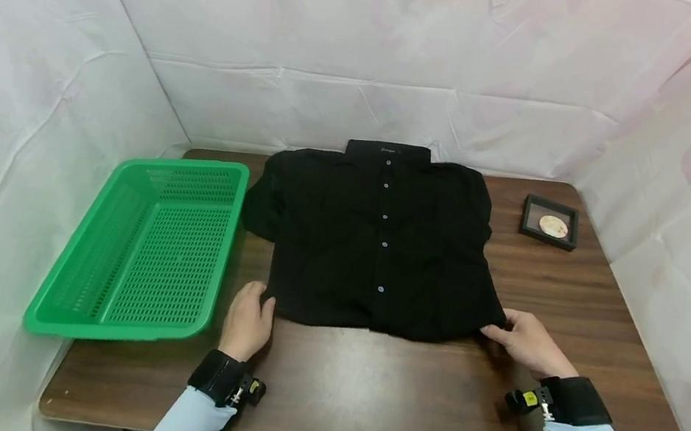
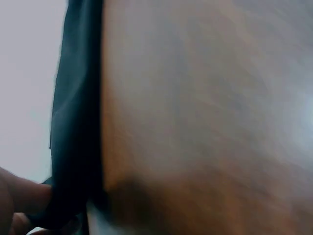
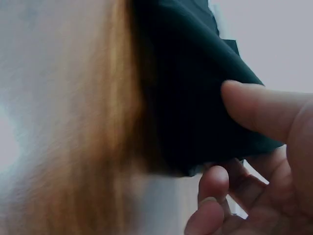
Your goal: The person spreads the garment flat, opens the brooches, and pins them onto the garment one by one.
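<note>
A black button-up shirt [image 1: 329, 235] lies front side up on the table, collar toward the back wall, small pale buttons running down its middle. My left hand [image 1: 246, 324] is at its lower left corner; the left wrist view shows the thumb and fingers on either side of the cloth [image 2: 78, 122]. At the lower right corner, my right hand [image 1: 534, 342] pinches the hem. Up close in the right wrist view, the thumb [image 3: 259, 105] presses on top of the fabric [image 3: 195, 107] while the fingers curl underneath, and that corner is lifted.
An empty green plastic basket [image 1: 228, 228] stands left of the shirt, overhanging the left table edge. A small black frame [image 1: 528, 217] with a round pale disc lies at the back right. White sheeting [image 1: 373, 33] surrounds the wooden table [image 1: 386, 393] at the back and sides.
</note>
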`<state>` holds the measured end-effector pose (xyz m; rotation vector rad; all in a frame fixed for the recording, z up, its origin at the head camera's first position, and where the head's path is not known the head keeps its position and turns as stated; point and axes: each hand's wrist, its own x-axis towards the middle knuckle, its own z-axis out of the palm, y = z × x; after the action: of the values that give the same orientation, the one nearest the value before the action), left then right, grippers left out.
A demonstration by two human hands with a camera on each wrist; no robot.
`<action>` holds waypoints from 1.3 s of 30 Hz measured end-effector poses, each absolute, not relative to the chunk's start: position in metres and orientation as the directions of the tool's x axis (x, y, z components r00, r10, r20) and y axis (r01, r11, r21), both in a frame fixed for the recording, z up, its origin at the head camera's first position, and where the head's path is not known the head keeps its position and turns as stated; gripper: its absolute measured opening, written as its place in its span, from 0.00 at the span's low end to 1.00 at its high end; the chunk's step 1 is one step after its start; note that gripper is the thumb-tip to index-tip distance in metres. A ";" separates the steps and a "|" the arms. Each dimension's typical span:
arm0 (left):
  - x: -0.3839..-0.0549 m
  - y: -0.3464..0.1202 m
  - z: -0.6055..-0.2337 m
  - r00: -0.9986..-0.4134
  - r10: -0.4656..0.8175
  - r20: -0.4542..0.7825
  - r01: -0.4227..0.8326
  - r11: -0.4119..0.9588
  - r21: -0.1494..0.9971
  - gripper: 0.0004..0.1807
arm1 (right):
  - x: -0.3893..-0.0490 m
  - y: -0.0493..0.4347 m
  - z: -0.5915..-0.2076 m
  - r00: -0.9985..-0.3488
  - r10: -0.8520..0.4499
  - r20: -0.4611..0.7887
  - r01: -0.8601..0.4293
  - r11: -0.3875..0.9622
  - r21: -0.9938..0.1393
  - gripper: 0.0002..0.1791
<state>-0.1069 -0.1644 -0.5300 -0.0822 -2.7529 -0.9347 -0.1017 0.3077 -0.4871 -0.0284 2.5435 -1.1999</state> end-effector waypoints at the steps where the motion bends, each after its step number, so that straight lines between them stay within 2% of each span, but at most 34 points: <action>1: -0.108 -0.164 -0.528 -0.965 -0.024 0.260 0.145 0.780 0.609 0.14 | -0.103 0.307 -0.485 -0.952 -0.145 -0.271 0.114 0.653 -0.749 0.15; 6: -0.120 -0.157 -0.507 -0.940 -0.040 0.338 0.207 0.721 0.661 0.12 | -0.107 0.306 -0.471 -0.969 -0.110 -0.221 0.102 0.638 -0.764 0.24; 12: -0.137 -0.153 -0.472 -0.944 -0.027 0.330 0.213 0.713 0.669 0.11 | -0.119 0.298 -0.453 -0.980 -0.121 -0.160 0.061 0.579 -0.813 0.19; 20: -0.162 -0.151 -0.436 -0.950 0.006 0.312 0.215 0.736 0.642 0.13 | -0.137 0.291 -0.429 -0.992 -0.079 -0.097 0.033 0.585 -0.811 0.20; 29: -0.176 -0.162 -0.414 -0.961 0.051 0.271 0.206 0.785 0.584 0.14 | -0.142 0.289 -0.409 -0.984 -0.096 -0.150 0.075 0.543 -0.836 0.22; 35: -0.173 -0.174 -0.405 -0.982 0.081 0.170 0.167 0.789 0.591 0.16 | -0.139 0.289 -0.398 -0.963 -0.152 -0.221 0.119 0.496 -0.860 0.23; 39: -0.166 -0.179 -0.400 -0.987 0.136 0.081 0.156 0.755 0.636 0.20 | -0.134 0.290 -0.396 -0.939 -0.218 -0.265 0.147 0.442 -0.885 0.23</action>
<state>-0.1664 -0.1787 -0.3999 -0.2426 -2.9154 -1.0610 -0.1338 0.2898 -0.3964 -0.0611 2.3579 -1.4974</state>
